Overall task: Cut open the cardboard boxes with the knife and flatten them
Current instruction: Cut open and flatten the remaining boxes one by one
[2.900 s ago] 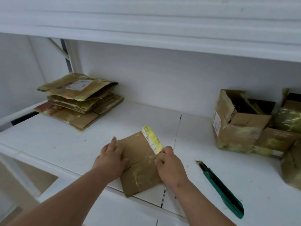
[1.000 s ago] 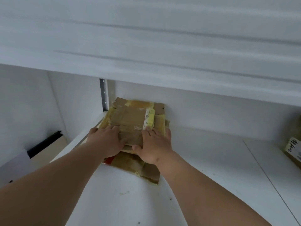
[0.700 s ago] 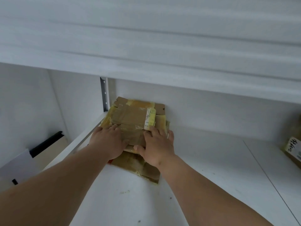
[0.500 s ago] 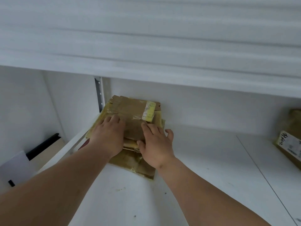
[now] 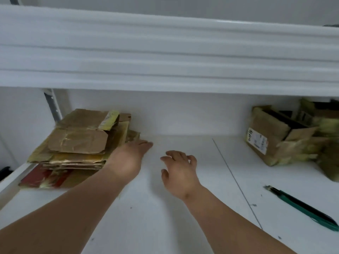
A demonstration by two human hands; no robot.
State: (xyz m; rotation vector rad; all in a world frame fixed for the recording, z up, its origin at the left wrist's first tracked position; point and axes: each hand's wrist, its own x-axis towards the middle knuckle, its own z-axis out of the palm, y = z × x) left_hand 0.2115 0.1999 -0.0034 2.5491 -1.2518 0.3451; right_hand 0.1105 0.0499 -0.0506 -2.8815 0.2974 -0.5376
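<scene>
With both hands empty, the left hand (image 5: 126, 160) flat-fingered beside the flattened cardboard stack (image 5: 80, 142) and the right hand (image 5: 178, 169) loosely spread, reach right for the taped cardboard box (image 5: 269, 138), then the green utility knife (image 5: 300, 206) lying nearer, blade kept retracted.

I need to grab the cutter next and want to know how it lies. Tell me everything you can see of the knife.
The knife is a long, slim utility cutter with a green body and a darker strip along it. It lies flat on the white shelf, at the right, slanting from its dark tip at upper left to its butt near the picture's right edge. Nothing touches it; both hands are well away. Whether the blade is out is too small to tell.
</scene>
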